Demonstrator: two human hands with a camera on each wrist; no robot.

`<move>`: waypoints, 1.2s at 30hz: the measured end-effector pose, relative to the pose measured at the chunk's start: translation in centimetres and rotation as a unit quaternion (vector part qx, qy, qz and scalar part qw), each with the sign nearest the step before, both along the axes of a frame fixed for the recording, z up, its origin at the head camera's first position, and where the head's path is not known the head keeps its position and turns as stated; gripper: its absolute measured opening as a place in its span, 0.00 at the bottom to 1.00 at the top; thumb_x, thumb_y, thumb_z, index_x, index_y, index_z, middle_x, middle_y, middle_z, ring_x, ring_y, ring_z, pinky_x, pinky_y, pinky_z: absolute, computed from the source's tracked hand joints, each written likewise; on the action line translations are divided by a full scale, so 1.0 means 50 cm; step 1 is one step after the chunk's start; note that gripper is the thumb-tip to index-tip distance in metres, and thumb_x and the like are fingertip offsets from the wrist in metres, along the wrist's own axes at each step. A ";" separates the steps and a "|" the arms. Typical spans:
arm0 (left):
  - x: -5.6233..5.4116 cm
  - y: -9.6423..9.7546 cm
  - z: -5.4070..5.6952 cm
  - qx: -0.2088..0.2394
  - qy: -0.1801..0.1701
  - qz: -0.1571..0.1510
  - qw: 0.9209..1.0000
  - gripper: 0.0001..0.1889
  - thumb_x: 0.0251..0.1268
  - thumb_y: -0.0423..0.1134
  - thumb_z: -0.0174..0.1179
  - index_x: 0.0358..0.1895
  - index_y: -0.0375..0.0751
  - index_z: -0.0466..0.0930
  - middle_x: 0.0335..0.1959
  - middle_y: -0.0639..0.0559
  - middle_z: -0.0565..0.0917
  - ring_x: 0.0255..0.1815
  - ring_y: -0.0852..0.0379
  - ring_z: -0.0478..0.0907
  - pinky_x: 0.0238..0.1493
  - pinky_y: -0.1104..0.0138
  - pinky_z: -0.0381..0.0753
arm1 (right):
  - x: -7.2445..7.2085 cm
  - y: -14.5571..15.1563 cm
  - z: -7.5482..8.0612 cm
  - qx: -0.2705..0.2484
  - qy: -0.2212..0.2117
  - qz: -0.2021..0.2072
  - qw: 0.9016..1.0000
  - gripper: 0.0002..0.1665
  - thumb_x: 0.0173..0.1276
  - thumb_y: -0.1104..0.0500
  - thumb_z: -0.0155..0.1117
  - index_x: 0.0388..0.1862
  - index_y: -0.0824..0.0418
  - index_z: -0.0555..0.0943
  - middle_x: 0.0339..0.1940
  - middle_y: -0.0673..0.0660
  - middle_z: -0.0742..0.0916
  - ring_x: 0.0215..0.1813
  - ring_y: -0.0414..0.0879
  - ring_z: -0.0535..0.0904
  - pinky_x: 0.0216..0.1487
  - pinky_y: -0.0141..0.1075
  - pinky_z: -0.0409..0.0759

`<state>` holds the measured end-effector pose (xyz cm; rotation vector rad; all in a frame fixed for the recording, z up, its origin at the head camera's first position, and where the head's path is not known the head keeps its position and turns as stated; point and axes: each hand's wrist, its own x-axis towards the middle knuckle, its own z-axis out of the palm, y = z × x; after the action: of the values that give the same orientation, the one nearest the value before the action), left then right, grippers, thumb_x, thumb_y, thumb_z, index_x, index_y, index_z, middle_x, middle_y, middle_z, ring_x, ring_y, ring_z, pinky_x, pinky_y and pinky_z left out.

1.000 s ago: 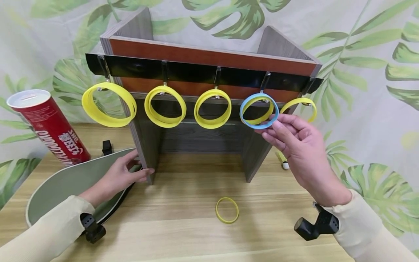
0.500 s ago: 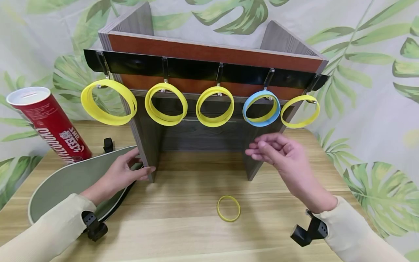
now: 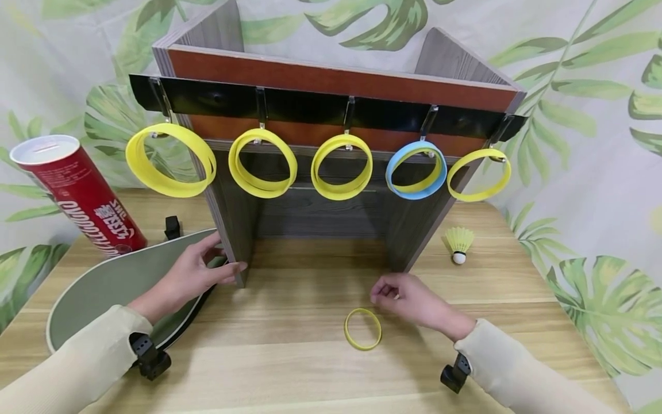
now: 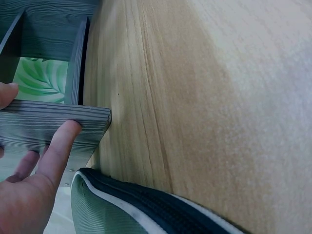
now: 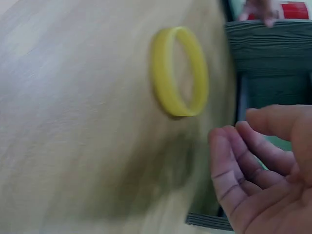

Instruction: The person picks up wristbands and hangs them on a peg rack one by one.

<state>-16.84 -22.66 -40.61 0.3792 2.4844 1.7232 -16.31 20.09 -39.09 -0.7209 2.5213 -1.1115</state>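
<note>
My left hand (image 3: 183,282) holds the lower front edge of the grey wooden stand's left side panel (image 3: 238,207); in the left wrist view its fingers and thumb lie on opposite faces of that board (image 4: 92,114). Low over the table, my right hand (image 3: 414,299) has loosely bent fingers and holds nothing. A yellow wristband (image 3: 366,348) lies on the table just beside those fingers; in the right wrist view this band (image 5: 163,73) stays apart from them. On the stand's hooks hang several yellow bands and one blue band (image 3: 389,175), the blue one in front of a yellow one.
The black hook rail (image 3: 305,106) runs along the stand's front. At left are a red cylindrical can (image 3: 93,201) and a green racket case (image 3: 114,293). A yellow shuttlecock (image 3: 458,241) lies at right on the wooden table (image 3: 248,374).
The right hand has let go of the blue band, which hangs on the fourth hook. It has moved down beside the yellow band on the table. The left hand keeps its hold.
</note>
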 end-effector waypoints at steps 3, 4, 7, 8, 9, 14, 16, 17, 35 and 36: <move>0.002 -0.001 0.003 0.003 -0.002 -0.001 1.000 0.34 0.72 0.33 0.67 0.77 0.38 0.65 0.51 0.49 0.80 0.50 0.65 0.81 0.43 0.62 0.93 | 0.002 -0.006 -0.014 0.027 -0.017 0.023 0.999 0.05 0.73 0.62 0.67 0.40 0.63 0.86 0.32 0.52 0.86 0.34 0.34 0.76 0.35 0.26 0.78; 0.002 -0.001 0.003 0.004 -0.003 -0.001 1.000 0.34 0.72 0.33 0.67 0.77 0.39 0.64 0.52 0.49 0.79 0.51 0.65 0.81 0.44 0.62 0.93 | 0.003 -0.009 -0.018 0.032 -0.022 0.029 0.999 0.05 0.73 0.61 0.68 0.39 0.63 0.86 0.31 0.52 0.86 0.33 0.34 0.75 0.34 0.26 0.78; 0.003 -0.001 0.003 0.005 -0.005 -0.001 1.000 0.34 0.72 0.33 0.67 0.77 0.39 0.64 0.51 0.49 0.79 0.51 0.65 0.80 0.44 0.63 0.93 | 0.005 -0.018 -0.024 0.055 -0.023 0.040 0.997 0.04 0.73 0.61 0.69 0.38 0.61 0.85 0.30 0.51 0.85 0.32 0.32 0.75 0.33 0.26 0.77; 0.003 -0.001 0.003 0.005 -0.005 -0.001 1.000 0.34 0.72 0.33 0.67 0.77 0.39 0.65 0.51 0.49 0.79 0.51 0.65 0.80 0.44 0.63 0.93 | 0.005 -0.020 -0.025 0.063 -0.021 0.042 0.997 0.04 0.73 0.61 0.70 0.38 0.61 0.84 0.30 0.50 0.85 0.31 0.32 0.74 0.33 0.26 0.77; 0.003 -0.001 0.002 0.005 -0.004 0.000 1.000 0.33 0.72 0.33 0.67 0.77 0.39 0.65 0.51 0.50 0.79 0.51 0.65 0.80 0.43 0.63 0.93 | 0.005 -0.021 -0.025 0.071 -0.020 0.042 0.996 0.04 0.72 0.61 0.70 0.37 0.61 0.84 0.29 0.49 0.85 0.31 0.32 0.74 0.33 0.25 0.77; 0.004 0.000 0.001 0.005 -0.003 0.002 1.000 0.33 0.72 0.34 0.67 0.77 0.39 0.65 0.52 0.47 0.80 0.51 0.65 0.81 0.44 0.62 0.93 | 0.002 -0.023 -0.023 0.097 -0.013 0.049 0.994 0.04 0.72 0.62 0.70 0.35 0.60 0.84 0.26 0.48 0.82 0.29 0.32 0.71 0.30 0.25 0.74; 0.004 0.000 0.002 0.005 -0.005 0.003 1.000 0.34 0.72 0.34 0.67 0.78 0.40 0.64 0.55 0.43 0.79 0.51 0.65 0.80 0.44 0.62 0.93 | 0.001 -0.020 -0.021 0.098 -0.012 0.057 0.993 0.04 0.72 0.63 0.69 0.35 0.60 0.84 0.26 0.48 0.83 0.29 0.31 0.71 0.30 0.25 0.75; 0.004 0.000 0.002 0.005 -0.006 0.003 1.000 0.34 0.72 0.34 0.67 0.78 0.40 0.64 0.56 0.41 0.78 0.51 0.66 0.80 0.44 0.62 0.93 | 0.001 -0.019 -0.021 0.096 -0.013 0.061 0.993 0.04 0.71 0.63 0.69 0.35 0.60 0.84 0.27 0.48 0.83 0.29 0.31 0.72 0.31 0.25 0.75; 0.004 0.002 0.003 0.005 -0.010 0.006 1.000 0.35 0.72 0.34 0.67 0.79 0.39 0.63 0.63 0.35 0.75 0.53 0.65 0.79 0.45 0.64 0.93 | 0.004 0.029 0.029 -0.085 -0.124 0.096 0.984 0.07 0.74 0.65 0.67 0.39 0.70 0.81 0.37 0.74 0.89 0.36 0.40 0.87 0.41 0.37 0.91; 0.004 0.002 0.004 0.005 -0.010 0.006 1.000 0.35 0.72 0.34 0.67 0.79 0.40 0.63 0.64 0.35 0.75 0.53 0.65 0.79 0.45 0.64 0.93 | 0.005 0.031 0.038 -0.088 -0.118 0.098 0.984 0.07 0.74 0.64 0.67 0.39 0.69 0.81 0.37 0.74 0.89 0.36 0.40 0.87 0.41 0.37 0.91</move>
<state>-16.63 -22.57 -40.43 0.3473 2.4702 1.7345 -16.08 21.66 -37.22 -0.8100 2.1271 -1.2773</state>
